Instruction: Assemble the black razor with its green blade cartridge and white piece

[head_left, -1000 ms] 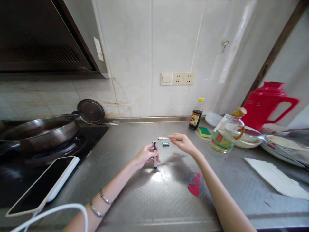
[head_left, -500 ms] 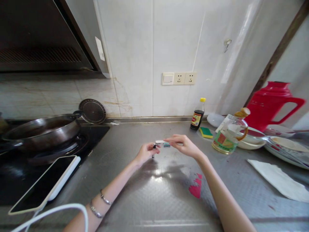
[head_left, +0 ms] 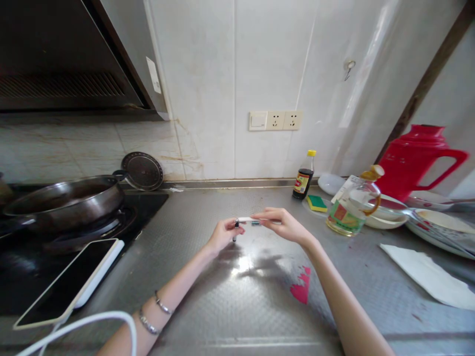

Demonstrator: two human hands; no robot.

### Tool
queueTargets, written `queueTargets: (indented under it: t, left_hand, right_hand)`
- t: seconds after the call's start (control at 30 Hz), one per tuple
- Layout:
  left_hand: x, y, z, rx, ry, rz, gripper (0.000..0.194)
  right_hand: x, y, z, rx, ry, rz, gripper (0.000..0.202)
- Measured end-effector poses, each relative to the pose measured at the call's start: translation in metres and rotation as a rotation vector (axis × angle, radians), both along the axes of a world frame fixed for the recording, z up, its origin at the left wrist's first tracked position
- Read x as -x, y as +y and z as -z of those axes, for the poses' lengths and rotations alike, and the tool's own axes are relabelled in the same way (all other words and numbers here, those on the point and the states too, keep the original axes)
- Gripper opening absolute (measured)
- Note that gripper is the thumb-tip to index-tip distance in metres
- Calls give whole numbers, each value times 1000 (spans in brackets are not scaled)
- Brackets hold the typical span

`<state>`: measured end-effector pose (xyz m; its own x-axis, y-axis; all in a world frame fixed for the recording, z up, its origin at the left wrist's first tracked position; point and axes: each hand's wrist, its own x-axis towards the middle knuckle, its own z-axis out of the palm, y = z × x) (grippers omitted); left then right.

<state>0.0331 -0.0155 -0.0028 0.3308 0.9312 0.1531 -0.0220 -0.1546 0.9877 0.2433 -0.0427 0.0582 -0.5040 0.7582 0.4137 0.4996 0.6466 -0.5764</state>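
My left hand is closed, its fingertips pinching a small black object whose lower end pokes out below the fingers. From beside it a slim white stick-like piece runs across to my right hand, whose closed fingers grip its other end. Just under the white piece, near the right fingertips, is a short teal and dark cylinder; I cannot tell whether it is held or lies behind. Both hands are above the steel counter, and the small parts' exact kinds are too small to make out.
At left, a pan sits on the stove, with a phone and white cable nearer me. At right are a sauce bottle, a sponge, a glass jug, a red thermos, dishes and a white paper.
Both hands stay nearly in place. The left hand's black object has shifted very slightly left, and less of the teal cylinder shows by the right fingertips.
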Motion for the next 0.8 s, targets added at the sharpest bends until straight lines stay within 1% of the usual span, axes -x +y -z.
queueTargets:
  t: [0.1, 0.2, 0.27, 0.4, 0.5, 0.6, 0.7, 0.8]
  left_hand:
    - [-1, 1, 2, -5, -11, 7, 27]
    - [-2, 0, 1, -6, -20, 17, 25]
    - [-2, -1, 0, -1, -20, 13, 25]
    - [-1, -1, 0, 10, -12, 5, 26]
    - [-1, 0, 2, -2, 0, 12, 24]
    - [-1, 1, 1, 6, -4, 14, 25]
    - [-1, 1, 0, 35, -31, 1, 29]
    - [0, 0, -2, 67, -33, 7, 32]
  right_hand:
    - [2, -2, 0, -22, 7, 17, 30]
    - [3, -2, 0, 25, -34, -47, 30]
    - [3, -1, 0, 37, -20, -75, 30]
    - [2, 1, 2, 24, 49, -19, 31]
    - [0, 2, 4, 122, 40, -42, 32]
    - [-2, 3, 5, 213, 114, -55, 34]
    - [-4, 8, 7, 226, 214, 15, 38]
    - [-5, 13, 12, 256, 291, 132, 41]
